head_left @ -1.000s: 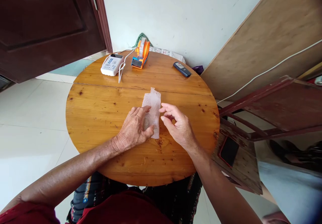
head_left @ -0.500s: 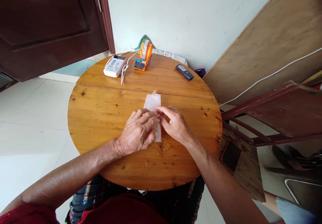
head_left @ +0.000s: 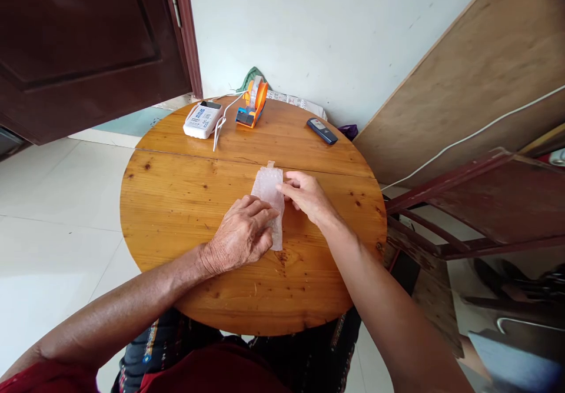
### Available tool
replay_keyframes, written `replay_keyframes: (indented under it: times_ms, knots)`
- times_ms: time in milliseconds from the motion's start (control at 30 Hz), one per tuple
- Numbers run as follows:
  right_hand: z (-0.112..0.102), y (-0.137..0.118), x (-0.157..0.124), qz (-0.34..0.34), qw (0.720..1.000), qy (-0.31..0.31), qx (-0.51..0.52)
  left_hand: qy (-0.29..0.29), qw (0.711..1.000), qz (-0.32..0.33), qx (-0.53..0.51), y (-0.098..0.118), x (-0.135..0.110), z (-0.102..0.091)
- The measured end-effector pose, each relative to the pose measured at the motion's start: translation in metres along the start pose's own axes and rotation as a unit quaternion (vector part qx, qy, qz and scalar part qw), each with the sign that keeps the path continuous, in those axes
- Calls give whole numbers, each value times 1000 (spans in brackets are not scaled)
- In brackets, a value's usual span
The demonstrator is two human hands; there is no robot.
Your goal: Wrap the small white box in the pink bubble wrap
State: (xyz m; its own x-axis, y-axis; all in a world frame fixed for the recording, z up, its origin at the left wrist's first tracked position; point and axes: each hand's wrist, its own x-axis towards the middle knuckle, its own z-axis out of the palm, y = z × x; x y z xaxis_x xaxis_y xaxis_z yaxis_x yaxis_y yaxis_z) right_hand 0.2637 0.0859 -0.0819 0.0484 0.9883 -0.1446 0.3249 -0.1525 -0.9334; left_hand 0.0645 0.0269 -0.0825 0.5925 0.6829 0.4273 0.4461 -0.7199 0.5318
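Observation:
A flat, whitish bubble wrap pouch (head_left: pixel 268 184) lies lengthwise on the round wooden table, a small strip of clear tape (head_left: pixel 271 164) at its far end. My left hand (head_left: pixel 242 231) lies across the pouch's left side and near half, fingers stretched out flat over it. At the right edge is my right hand (head_left: pixel 306 196), its thumb tip on top of the wrap and its other fingers bent beside the edge, closed on it. Whether anything is inside the pouch cannot be made out.
At the back of the table (head_left: pixel 176 205) stand a white box-like device (head_left: pixel 203 120) with a white cable (head_left: pixel 219 127) and an orange tape dispenser (head_left: pixel 253 105). A dark remote control (head_left: pixel 322 130) lies back right. A wooden chair (head_left: pixel 445 205) is beside the table's right.
My right hand has moved away from my left fingers, up and right to the pouch's right edge. More of the wrap's middle shows. My left hand has barely moved.

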Motion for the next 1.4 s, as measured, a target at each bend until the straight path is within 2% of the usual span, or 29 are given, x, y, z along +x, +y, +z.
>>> replay_keyframes:
  times_ms: [167, 300, 433, 567, 733, 833, 1033, 1167, 1233, 1400]
  knots:
    - [10, -5, 11, -21, 999, -43, 24, -5, 1000, 3, -3, 0, 0, 0]
    - [13, 7, 19, -68, 997, -11, -30, -5, 1000, -12, 7, 2, 0, -1]
    - [14, 13, 19, -82, 995, 25, -56, -1, 1000, -12, 22, 4, 0, -1]
    - [14, 7, 12, -85, 996, 21, -8, 6, 1000, -6, 20, 3, -1, -1]
    - [15, -9, 1, -74, 991, -32, 103, 7, 998, -18, 54, 3, -2, 0]
    - [15, -19, -11, -95, 987, -55, 116, 12, 996, -24, 90, 3, -3, 0]
    - [9, -31, -43, -160, 983, -72, 42, 77, 988, -71, 110, 1, -8, 1]
    - [6, -28, -60, -202, 979, -39, -12, 144, 981, -114, 67, -3, -10, 5]
    - [7, -26, -69, -225, 973, -20, -49, 144, 982, -121, 22, -7, -9, 6]
    - [10, -11, -93, -282, 952, 4, -121, 81, 987, -95, -105, -13, -5, 4]
